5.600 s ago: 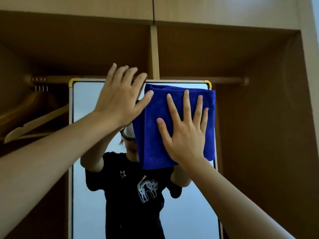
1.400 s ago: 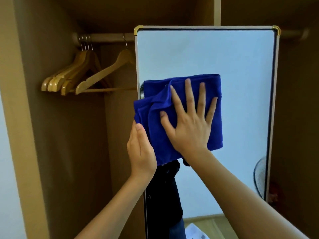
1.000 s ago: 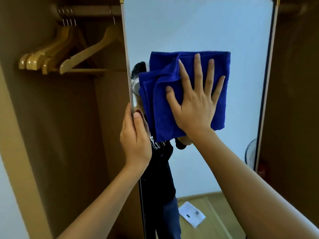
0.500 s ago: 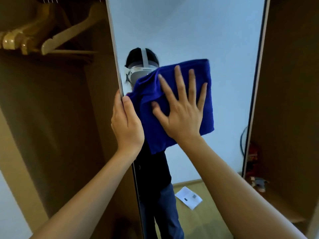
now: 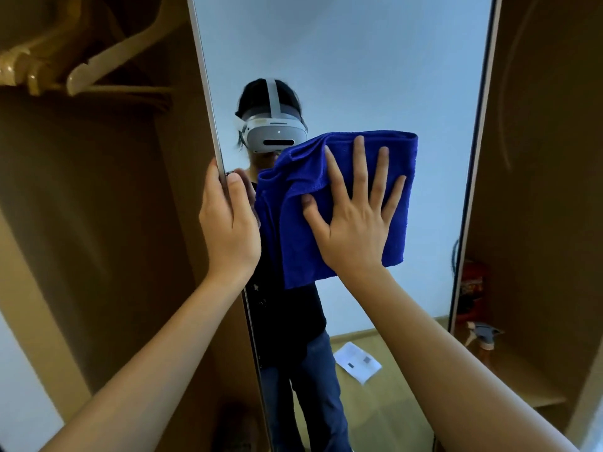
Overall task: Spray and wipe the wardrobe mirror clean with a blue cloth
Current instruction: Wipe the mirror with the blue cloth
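The wardrobe [image 5: 98,256] stands open around everything, its brown walls rising on both sides. Set in it is the mirror [image 5: 375,76], a tall, narrow pane whose long axis runs straight up and down, so most of the glass yet to be covered lies below the working grip, with a fair stretch above it too.

The blue cloth [image 5: 293,223] is folded into a rough rectangle and lies flat on the glass about mid-height, nearer the left edge of the pane than the right. The right hand [image 5: 355,230] is spread wide on top of it, fingers straight and fanned upward, palm pressing the cloth to the mirror; nothing is curled round it. From this grip the bare glass runs down towards the floor and out to the right as far as the dark frame edge.

Just to the left, the left hand [image 5: 228,230] grips the mirror's left edge, thumb on the glass side and fingers wrapped behind, touching the cloth's bunched corner or very nearly. I judge it is steadying the pane.

Down and well to the right of the working grip, a spray bottle [image 5: 483,340] stands on a low shelf [image 5: 522,380], clear of both hands.

To my eye the wipe should carry on downward along the long axis, the right hand leading.
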Available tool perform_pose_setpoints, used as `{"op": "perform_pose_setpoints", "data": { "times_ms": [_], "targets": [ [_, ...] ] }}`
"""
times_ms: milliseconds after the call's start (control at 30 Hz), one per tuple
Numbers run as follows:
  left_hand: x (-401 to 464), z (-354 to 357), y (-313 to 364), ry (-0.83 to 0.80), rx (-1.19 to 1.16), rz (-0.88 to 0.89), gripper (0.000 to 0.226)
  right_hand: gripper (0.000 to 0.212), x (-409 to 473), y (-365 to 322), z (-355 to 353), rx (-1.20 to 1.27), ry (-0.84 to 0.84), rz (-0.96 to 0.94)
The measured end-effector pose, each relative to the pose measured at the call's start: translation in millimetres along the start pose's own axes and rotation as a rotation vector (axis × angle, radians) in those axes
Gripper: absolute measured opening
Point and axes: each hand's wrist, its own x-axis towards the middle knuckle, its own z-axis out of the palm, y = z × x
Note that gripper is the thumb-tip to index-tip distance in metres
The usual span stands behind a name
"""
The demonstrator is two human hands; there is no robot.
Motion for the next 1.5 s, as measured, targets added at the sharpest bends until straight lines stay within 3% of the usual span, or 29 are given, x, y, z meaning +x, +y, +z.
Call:
{"op": "perform_pose_setpoints", "data": {
  "times_ms": [33, 100, 200, 300, 367, 467, 600, 733, 800, 900, 1067, 1233, 1500],
  "targets": [
    [-2.1, 1.2, 1.0, 0.033, 0.048, 0.045, 0.049, 0.067, 0.3, 0.3, -1.1, 0.009, -0.013, 0.001],
    [-13.6, 7.7, 8.2, 0.108, 0.163, 0.294, 0.054, 0.067, 0.9, 0.6, -3.4, 0.032, -0.052, 0.004],
    [-47.0, 26.3, 11.6, -0.05, 0.25, 0.718, 0.049, 0.066, 2.5, 6.4, -5.9, 0.034, -0.132, -0.011],
    [-69.6, 42.4, 2.4, -0.275, 0.294, 0.863, 0.047, 0.061, 3.8, 16.2, -8.7, -0.047, -0.145, -0.078],
    [-69.8, 53.0, -6.3, -0.314, 0.381, 0.915, 0.046, 0.056, 7.3, 24.9, -16.0, -0.053, -0.148, -0.126],
    [-60.4, 66.6, -12.3, -0.324, 0.467, 0.94, 0.039, 0.062, 14.0, 44.2, -29.9, -0.046, -0.22, -0.244],
    [-58.8, 83.6, -12.0, -0.284, 0.795, 0.897, 0.055, 0.06, 26.6, 73.5, -41.9, 0.168, -0.247, -0.363],
    [-59.7, 96.4, 0.3, -0.303, 0.961, 0.746, 0.062, 0.048, 44.3, 107.8, -54.5, 0.35, -0.017, -0.374],
    [-60.0, 98.8, 1.0, -0.303, 0.983, 0.741, 0.061, 0.044, 59.6, 126.0, -60.9, 0.344, 0.115, -0.249],
    [-54.4, 100.2, 3.4, -0.263, 1.005, 0.751, 0.058, 0.047, 82.0, 146.6, -62.5, 0.282, 0.111, -0.084],
    [-38.6, 101.3, 15.0, -0.205, 1.007, 0.754, 0.061, 0.052, 101.8, 164.0, -36.2, 0.194, 0.044, -0.127],
    [-25.5, 98.0, 19.7, -0.146, 1.087, 0.773, 0.067, 0.054, 102.4, 163.7, -26.1, 0.191, 0.052, -0.13],
    [-13.0, 78.4, 10.8, -0.081, 1.042, 0.761, 0.067, 0.056, 99.4, 154.1, -31.9, -0.013, 0.111, -0.186]
  ]
}}
